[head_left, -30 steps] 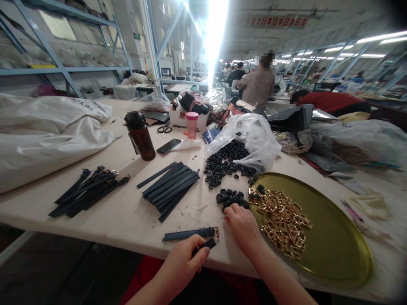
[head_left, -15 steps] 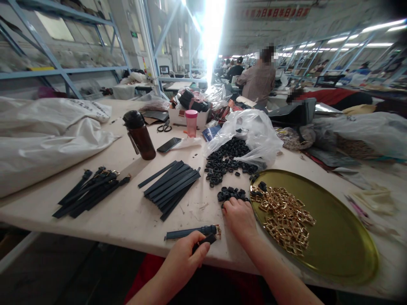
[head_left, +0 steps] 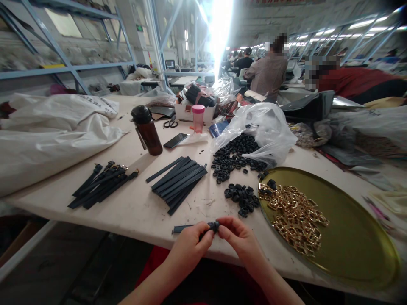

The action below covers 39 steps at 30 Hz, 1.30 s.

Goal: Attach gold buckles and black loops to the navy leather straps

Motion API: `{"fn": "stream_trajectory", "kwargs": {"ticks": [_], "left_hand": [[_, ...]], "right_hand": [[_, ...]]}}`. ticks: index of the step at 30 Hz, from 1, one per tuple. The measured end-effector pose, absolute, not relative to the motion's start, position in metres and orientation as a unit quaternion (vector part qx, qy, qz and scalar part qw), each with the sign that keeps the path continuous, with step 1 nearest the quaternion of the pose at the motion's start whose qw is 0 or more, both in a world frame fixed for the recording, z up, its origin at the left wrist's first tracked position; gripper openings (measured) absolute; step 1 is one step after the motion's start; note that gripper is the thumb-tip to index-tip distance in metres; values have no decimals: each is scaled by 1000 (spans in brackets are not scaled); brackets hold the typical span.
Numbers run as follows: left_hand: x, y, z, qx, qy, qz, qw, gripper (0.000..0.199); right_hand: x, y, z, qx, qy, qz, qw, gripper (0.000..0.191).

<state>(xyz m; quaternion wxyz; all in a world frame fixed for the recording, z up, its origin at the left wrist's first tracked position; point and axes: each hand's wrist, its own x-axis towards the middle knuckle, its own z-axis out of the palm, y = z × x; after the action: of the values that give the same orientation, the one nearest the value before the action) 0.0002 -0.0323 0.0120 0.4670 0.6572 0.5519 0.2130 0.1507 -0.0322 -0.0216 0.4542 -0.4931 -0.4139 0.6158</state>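
Near the table's front edge, my left hand (head_left: 190, 245) is closed round a short dark leather strap (head_left: 207, 231), mostly covered by the fingers. The fingertips of my right hand (head_left: 241, 239) pinch a small black strap loop (head_left: 216, 225) at that strap's end. How far the strap is through the loop is hidden. Behind my left hand lies a finished-looking strap (head_left: 182, 228), partly covered. A small heap of black loops (head_left: 241, 195) sits beyond my right hand. Gold buckles (head_left: 294, 220) are piled on an oval gold tray (head_left: 359, 241) at right.
Loose dark straps (head_left: 178, 182) lie mid-table, and buckled straps (head_left: 101, 186) to their left. A brown bottle (head_left: 149, 133), a phone (head_left: 175, 140), scissors (head_left: 171, 123) and a pink-lidded cup (head_left: 197, 120) stand or lie behind. More loops spill from a plastic bag (head_left: 267, 127). Other people work farther back.
My right hand has moved from the small loop heap toward me and now meets my left hand at the strap's end with a loop. The view has shifted slightly.
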Motion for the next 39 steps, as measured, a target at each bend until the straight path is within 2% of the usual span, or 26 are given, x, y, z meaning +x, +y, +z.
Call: {"fn": "stream_trajectory", "kwargs": {"ticks": [4, 9, 14, 19, 27, 31, 35, 39], "left_hand": [[-4, -31, 16, 682, 536, 178, 466, 24], [-7, -38, 17, 684, 519, 181, 481, 14], [-11, -45, 12, 663, 537, 193, 485, 17], [-18, -48, 16, 666, 505, 191, 516, 32], [-19, -48, 6, 628, 533, 202, 530, 29], [-19, -48, 9, 637, 559, 192, 496, 29], [-19, -49, 10, 649, 589, 171, 450, 27], [-19, -51, 10, 664, 599, 158, 420, 21]], "right_hand": [[153, -34, -29, -494, -490, 580, 424, 20], [153, -34, -24, -487, -410, 649, 417, 23], [147, -41, -24, -454, -402, 681, 411, 20], [143, -45, -29, -464, -421, 666, 404, 23], [147, -55, -17, -453, -396, 684, 411, 34], [148, -59, -18, -422, -334, 746, 393, 26], [144, -62, -23, -383, -331, 790, 347, 39], [142, -63, -26, -377, -314, 798, 350, 34]]}}
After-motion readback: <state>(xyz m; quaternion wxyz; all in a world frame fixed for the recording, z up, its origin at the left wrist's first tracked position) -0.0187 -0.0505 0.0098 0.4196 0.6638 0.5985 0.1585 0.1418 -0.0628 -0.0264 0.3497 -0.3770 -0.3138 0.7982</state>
